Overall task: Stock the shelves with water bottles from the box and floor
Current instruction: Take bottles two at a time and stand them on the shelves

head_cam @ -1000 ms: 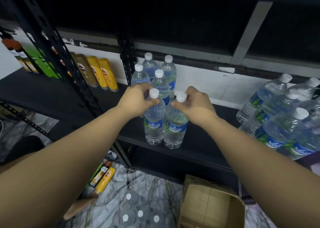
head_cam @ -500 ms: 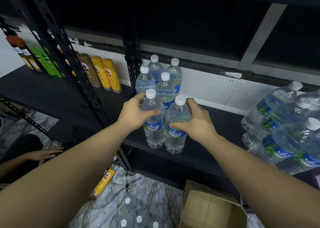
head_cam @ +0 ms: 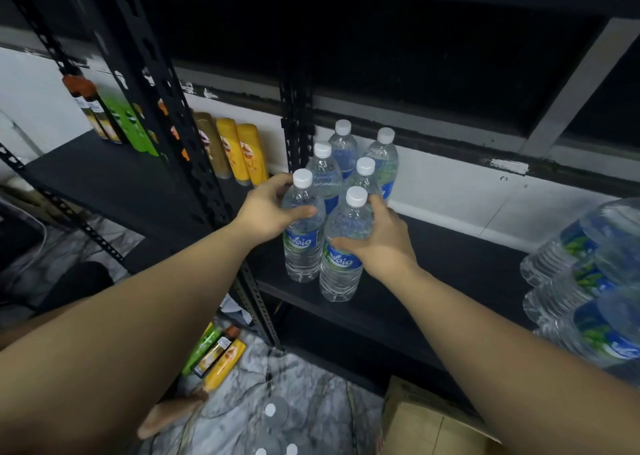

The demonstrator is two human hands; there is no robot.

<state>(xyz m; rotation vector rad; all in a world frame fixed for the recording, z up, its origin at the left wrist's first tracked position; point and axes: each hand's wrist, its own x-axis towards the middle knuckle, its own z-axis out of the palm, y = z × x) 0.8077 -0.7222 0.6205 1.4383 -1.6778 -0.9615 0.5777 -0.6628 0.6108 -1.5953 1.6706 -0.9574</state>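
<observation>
Several clear water bottles with white caps and blue labels stand in two rows on the black shelf (head_cam: 450, 267). My left hand (head_cam: 266, 209) grips the front left bottle (head_cam: 303, 247) around its upper body. My right hand (head_cam: 377, 240) grips the front right bottle (head_cam: 341, 267) at label height. Both bottles stand upright on the shelf, just behind its front edge. Behind them stand more bottles (head_cam: 363, 174). A cardboard box (head_cam: 426, 423) sits on the floor at the bottom right. White bottle caps (head_cam: 270, 410) show on the floor below.
A pile of water bottles (head_cam: 588, 281) lies on its side at the shelf's right end. Yellow bottles (head_cam: 242, 150) and green packs (head_cam: 128, 125) stand on the left shelf. A perforated black upright (head_cam: 166, 108) divides the shelves. Coloured tubes (head_cam: 218, 354) lie on the marble floor.
My hands slid from the bottle caps down to the bottle bodies. The two front bottles have settled on the shelf, close against the rows behind.
</observation>
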